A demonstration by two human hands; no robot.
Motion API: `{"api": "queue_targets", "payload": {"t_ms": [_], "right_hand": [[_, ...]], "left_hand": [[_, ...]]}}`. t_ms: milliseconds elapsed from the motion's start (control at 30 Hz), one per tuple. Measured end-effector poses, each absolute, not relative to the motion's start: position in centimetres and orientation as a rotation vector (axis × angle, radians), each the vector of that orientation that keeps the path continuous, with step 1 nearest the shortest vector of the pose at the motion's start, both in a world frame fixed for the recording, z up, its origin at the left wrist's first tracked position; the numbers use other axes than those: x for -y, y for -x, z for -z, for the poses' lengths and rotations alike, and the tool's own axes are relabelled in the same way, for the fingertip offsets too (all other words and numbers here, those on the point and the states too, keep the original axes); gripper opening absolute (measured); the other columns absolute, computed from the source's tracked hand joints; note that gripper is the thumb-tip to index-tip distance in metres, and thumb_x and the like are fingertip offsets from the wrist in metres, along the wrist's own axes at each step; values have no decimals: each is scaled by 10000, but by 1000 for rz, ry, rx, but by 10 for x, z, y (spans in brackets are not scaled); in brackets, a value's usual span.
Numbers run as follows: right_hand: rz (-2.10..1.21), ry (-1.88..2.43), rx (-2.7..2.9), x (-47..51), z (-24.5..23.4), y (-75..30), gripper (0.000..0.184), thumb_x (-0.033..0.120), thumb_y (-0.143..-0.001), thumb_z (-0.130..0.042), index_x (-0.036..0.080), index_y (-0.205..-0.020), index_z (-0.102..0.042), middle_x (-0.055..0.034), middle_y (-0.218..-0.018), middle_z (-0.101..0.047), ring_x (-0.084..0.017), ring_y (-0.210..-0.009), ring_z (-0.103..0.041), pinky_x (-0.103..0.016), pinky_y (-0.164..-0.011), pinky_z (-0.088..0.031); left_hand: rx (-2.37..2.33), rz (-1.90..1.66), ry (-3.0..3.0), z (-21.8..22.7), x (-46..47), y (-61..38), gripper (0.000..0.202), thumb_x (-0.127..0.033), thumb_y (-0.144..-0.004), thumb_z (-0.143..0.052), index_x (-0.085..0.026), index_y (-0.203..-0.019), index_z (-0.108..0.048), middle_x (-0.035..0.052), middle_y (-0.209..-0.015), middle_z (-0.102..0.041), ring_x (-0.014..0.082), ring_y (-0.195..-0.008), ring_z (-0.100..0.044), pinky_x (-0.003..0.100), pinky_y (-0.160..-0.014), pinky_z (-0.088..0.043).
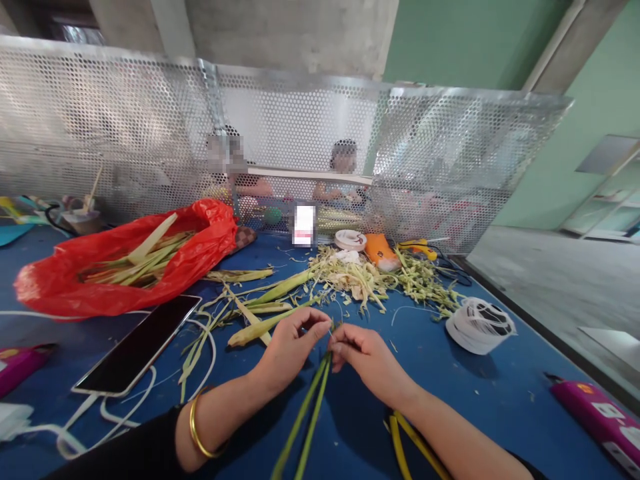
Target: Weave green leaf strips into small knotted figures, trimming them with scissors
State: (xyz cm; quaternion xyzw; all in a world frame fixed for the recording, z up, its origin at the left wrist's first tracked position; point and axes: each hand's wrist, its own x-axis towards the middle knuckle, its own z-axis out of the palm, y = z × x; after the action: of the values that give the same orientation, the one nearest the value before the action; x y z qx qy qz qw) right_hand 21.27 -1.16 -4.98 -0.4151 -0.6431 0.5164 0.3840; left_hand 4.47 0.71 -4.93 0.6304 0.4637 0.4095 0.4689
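My left hand (293,347) and my right hand (367,357) meet over the blue table (500,393), both pinched on the top end of two thin green leaf strips (307,413) that run down toward me. A gold bangle (197,427) sits on my left wrist. More green strips (260,313) lie just beyond my left hand, and yellow-green ones (400,440) lie under my right forearm.
A red plastic bag (125,267) holding leaves lies at the left. A phone (137,343) with white cable rests near it. Leaf scraps (380,277), a white thread spool (477,325), tape roll (350,239), pink objects (600,413). Two people sit behind the perforated metal screen (450,153).
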Motion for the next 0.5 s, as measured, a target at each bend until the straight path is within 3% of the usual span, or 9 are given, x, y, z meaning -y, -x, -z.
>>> {"api": "queue_targets", "payload": {"t_ms": [100, 233, 367, 500], "right_hand": [[-1147, 1082, 1668, 12, 45, -216, 133, 265, -857, -532, 196, -759, -590, 21, -654, -613, -134, -653, -602, -261, -685, -482], [-1033, 1094, 1674, 12, 43, -219, 128, 264, -865, -532, 201, -783, -610, 16, -682, -622, -139, -682, -599, -250, -679, -469], [-1000, 1085, 1630, 13, 44, -219, 124, 272, -871, -532, 203, -811, -616, 3, -712, -651, -151, -708, -622, -262, -707, -477], [-920, 1090, 1693, 14, 43, -220, 125, 276, -890, -533, 212, -834, -625, -4, -754, -678, -153, -730, -629, -257, -716, -466]], "left_hand": [[-1101, -773, -1301, 43, -4, -45, 314, -440, -785, -616, -171, -947, -627, 28, -828, -654, 151, -736, -609, 236, -586, -435], [-966, -615, -1126, 36, 4, -47, 307, -327, -655, -751, -160, -898, -665, 12, -797, -670, 128, -667, -650, 235, -636, -448], [-980, -740, -1014, 34, 5, -47, 252, -296, -644, -715, -149, -839, -651, -16, -607, -613, 101, -513, -557, 236, -566, -439], [-1029, -820, -985, 29, 2, -45, 252, -265, -639, -671, -146, -859, -648, -61, -469, -482, 75, -435, -379, 194, -425, -258]]}}
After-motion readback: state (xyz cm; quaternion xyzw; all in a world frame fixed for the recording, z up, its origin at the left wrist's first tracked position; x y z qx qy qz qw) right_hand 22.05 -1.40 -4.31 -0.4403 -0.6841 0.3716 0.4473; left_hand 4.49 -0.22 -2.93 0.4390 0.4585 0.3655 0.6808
